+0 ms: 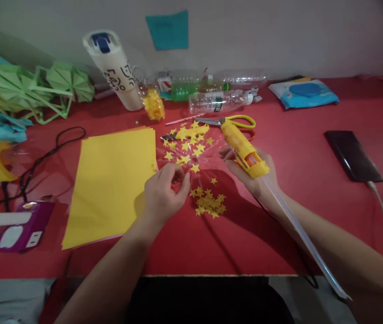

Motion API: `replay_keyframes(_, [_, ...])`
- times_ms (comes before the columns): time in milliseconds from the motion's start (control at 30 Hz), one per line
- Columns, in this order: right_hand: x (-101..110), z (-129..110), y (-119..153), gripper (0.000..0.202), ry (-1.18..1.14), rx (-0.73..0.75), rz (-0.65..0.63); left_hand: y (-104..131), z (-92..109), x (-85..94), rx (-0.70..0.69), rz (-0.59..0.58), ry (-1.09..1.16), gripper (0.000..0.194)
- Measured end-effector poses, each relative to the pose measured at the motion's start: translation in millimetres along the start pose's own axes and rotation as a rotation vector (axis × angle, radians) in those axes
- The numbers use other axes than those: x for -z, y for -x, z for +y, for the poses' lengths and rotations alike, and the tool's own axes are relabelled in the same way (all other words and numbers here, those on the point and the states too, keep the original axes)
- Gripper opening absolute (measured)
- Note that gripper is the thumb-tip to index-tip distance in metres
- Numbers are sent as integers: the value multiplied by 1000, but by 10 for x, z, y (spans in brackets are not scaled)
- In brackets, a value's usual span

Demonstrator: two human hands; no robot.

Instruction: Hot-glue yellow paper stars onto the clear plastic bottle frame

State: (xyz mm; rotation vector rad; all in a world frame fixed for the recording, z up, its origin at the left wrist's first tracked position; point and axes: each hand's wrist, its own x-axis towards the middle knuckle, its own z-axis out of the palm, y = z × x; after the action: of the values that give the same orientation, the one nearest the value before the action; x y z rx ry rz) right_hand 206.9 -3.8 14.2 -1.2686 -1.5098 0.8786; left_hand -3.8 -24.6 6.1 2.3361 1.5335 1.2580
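My right hand (252,173) is wrapped round a yellow glue gun (240,146), its tip towards the wall and a long clear glue stick (303,234) coming out of its back. Near the middle, my left hand (167,186) has thumb and forefinger curled towards each other; whatever is between them is too small to tell. Just beyond it lies a clear plastic piece (208,155) with yellow stars (185,159) scattered over it. A pile of small yellow stars (210,202) lies on the red table between my wrists. Yellow paper sheets (113,180) are left of my left hand.
Scissors (242,122), plastic bottles (208,102), a white tumbler (120,72) and a wipes pack (304,93) stand or lie towards the wall. A phone (353,155) with a cable is at right. Green paper shapes (19,87), a purple power strip (25,225) and black cables are at left.
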Motion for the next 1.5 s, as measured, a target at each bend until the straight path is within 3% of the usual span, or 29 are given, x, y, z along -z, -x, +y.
replay_keyframes(200, [12,90,121,9,61,64,-36,-41,-49,33,5,113,6,11])
replay_keyframes(300, [33,129,98,10,10,101,26,-47,-29,94,60,143,43,12])
replay_keyframes(400, [63,145,33,11,-32,78,125,-43,-48,175,119,133,40,11])
replay_keyframes(500, [86,159,-25,7,-11,38,139,-14,-124,232,189,76,16,15])
replay_keyframes(600, [87,177,-46,10,-15,-13,97,42,-202,220,360,-19,140,34])
replay_keyframes(700, [74,193,-37,14,-26,-39,54,92,-227,139,644,-154,459,43])
replay_keyframes(800, [61,207,-14,20,-32,-37,33,91,-219,33,791,-140,715,42])
replay_keyframes(900, [50,226,11,27,-63,-44,56,37,-238,-56,806,-66,776,39])
replay_keyframes(1233, [70,208,85,19,-28,-51,50,-216,-520,-268,754,-85,799,35])
replay_keyframes(1500, [48,137,116,17,-12,-63,25,-236,-627,-280,640,-92,715,28])
